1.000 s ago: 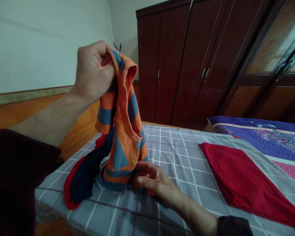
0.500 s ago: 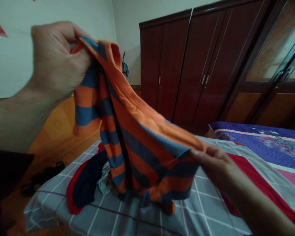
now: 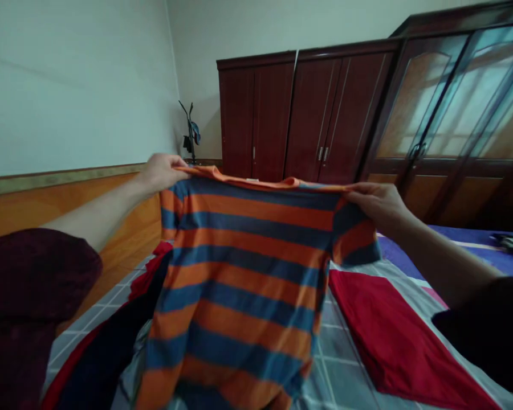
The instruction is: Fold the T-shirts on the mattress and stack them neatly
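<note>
Holding an orange-and-navy striped shirt [image 3: 239, 285] up by its shoulders, the person spreads it wide above a grey checked bedsheet [image 3: 337, 347], and it hangs down toward the bed. In the head view, the left hand [image 3: 160, 173] is closed on the orange collar [image 3: 256, 182] at the left shoulder, and the right hand [image 3: 378, 205] is closed on the cloth at the right shoulder. Each grip takes only a narrow edge, so a slack pinch could let one shoulder slip and the shirt swing or drop. It would then land on the dark navy garment [image 3: 111, 353] and red garment [image 3: 162, 249] bunched near left, or on the folded red cloth [image 3: 393, 336] just to the right. Pulling the arms further apart could also strain the collar, and a low hem could drag across either pile and disturb it.

The bottom frame edge cuts off the hem, so whether it touches the bed cannot be told. The shirt hides part of the bunched garments, and how many lie there is unclear. Whether its front or back faces the camera is also hard to make out. A small dark object [image 3: 511, 244] on the purple quilt [image 3: 453, 253] far right is too dim to identify.
</note>
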{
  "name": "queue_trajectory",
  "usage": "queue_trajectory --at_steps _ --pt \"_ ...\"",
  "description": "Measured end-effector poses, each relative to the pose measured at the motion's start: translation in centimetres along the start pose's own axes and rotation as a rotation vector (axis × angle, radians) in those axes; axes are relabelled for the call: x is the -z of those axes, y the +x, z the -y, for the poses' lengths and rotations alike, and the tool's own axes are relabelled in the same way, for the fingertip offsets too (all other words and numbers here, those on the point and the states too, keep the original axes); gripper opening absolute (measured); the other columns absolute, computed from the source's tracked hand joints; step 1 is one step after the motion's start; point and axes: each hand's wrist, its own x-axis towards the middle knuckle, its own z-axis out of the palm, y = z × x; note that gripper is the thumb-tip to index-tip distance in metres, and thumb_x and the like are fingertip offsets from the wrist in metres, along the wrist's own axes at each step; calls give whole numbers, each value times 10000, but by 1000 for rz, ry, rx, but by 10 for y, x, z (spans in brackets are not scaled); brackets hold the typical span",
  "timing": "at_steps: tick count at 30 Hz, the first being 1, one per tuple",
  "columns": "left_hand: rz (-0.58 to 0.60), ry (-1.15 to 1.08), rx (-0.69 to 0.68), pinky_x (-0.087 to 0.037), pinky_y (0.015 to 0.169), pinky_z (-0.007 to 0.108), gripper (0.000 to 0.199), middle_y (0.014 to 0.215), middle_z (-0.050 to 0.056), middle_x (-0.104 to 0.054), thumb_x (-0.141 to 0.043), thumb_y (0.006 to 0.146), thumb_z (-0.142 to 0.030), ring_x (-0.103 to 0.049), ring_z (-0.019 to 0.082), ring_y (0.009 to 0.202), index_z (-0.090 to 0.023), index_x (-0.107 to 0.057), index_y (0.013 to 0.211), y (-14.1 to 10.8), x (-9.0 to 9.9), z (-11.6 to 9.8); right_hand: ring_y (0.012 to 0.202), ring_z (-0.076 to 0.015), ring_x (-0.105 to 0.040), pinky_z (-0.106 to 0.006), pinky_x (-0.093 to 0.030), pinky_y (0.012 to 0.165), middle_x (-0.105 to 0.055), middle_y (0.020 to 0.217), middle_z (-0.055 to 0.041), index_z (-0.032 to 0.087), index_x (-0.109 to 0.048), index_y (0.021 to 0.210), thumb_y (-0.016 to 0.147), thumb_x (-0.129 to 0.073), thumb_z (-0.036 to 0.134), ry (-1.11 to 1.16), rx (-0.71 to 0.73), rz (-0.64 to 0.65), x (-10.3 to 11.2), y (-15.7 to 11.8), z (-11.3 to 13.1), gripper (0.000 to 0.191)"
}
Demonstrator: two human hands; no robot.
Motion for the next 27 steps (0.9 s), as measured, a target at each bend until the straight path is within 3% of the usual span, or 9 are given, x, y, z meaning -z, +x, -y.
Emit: queue_trajectory --at_steps 4,6,8,11,13,16,20,23,27 --pt "-325 -126 -91 -479 829 346 370 1002 47 -651 -619 812 -249 -625 218 984 -1 -573 1083 29 30 -43 768 -107 -619 -234 -399 594 -678 955 -128 -34 -594 1123 776 -574 287 -5 243 -233 17 36 64 473" --pt "-370 -146 -165 -419 857 421 393 989 30 -618 -522 850 -237 -583 281 1072 41 -545 1127 26 50 -54 829 -128 -613 -251 -386 599 -666 971 -99 -36 -584 1119 774 -537 317 9 278 -299 29 32 92 496" --pt "-357 -152 -207 -410 852 468 420 960 9 -616 -511 852 -294 -593 276 1035 34 -551 1110 8 61 -50 788 -121 -620 -259 -414 613 -670 941 -69 35 -617 1119 785 -579 279 72 270 -293 37 16 99 416" --pt "-234 -160 -120 -514 756 335 356 889 -57 -661 -649 754 -436 -616 174 814 -165 -623 983 -42 59 -17 644 -97 -612 -269 -480 599 -672 813 -38 132 -690 1036 782 -638 260 40 278 -255 44 -26 66 289" --pt "-9 -155 -83 -503 616 246 283 794 -72 -660 -637 736 -452 -598 160 714 -226 -632 908 -89 43 16 621 -104 -613 -236 -496 572 -679 759 -25 200 -728 939 770 -662 307 -83 344 -188 48 -63 22 211" --pt "346 -94 -100 -482 647 220 167 729 -41 -649 -576 759 -389 -584 171 718 -242 -655 748 -176 0 65 665 -157 -654 -222 -519 542 -698 763 -26 280 -727 893 809 -606 341 -159 395 159 48 -127 -47 160" --pt "765 -91 50 -461 706 207 136 796 -11 -656 -538 774 -246 -605 164 770 -223 -660 721 -277 -61 104 652 -175 -663 -241 -545 550 -686 764 -31 275 -707 924 865 -504 274 -174 235 584 41 -201 -110 212" --pt "882 -124 84 -449 748 203 110 827 -17 -654 -565 785 -236 -603 158 807 -222 -651 719 -301 -75 105 794 -183 -684 -235 -562 668 -706 868 -40 270 -701 916 851 -518 220 -198 267 656 48 -227 -129 200" --pt "871 -143 7 -441 724 183 128 813 -24 -649 -573 815 -254 -597 141 774 -226 -657 723 -285 -54 92 961 -195 -657 -247 -541 815 -699 998 -30 315 -677 1023 788 -642 243 -264 410 518 72 -237 -133 248"
